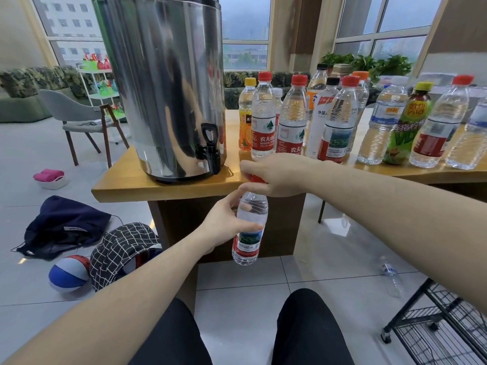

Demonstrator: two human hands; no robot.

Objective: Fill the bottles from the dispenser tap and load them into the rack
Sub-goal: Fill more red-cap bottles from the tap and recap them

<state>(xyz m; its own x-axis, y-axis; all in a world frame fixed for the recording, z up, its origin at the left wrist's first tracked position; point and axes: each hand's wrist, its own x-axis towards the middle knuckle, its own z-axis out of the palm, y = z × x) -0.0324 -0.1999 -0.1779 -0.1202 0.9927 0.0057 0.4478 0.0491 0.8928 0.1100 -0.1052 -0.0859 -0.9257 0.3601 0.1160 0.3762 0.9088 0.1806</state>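
Knees (237, 335) at bottom. Left hand (224, 225) grips bottle (249, 233) below table (126, 185) edge; right hand (274, 175) grasps its red cap (255, 178). Dispenser (163, 85) on table, rack (442, 325) on tiled floor (316, 264), right.

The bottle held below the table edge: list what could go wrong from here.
1. The right hand grips the red cap while the left hand holds the bottle in mid-air; a squeeze once the cap loosens might spill water.
2. The wire rack sits low to the right; a loose cap could leak there.
3. The dispenser tap overhangs the table edge; a bump may open it.
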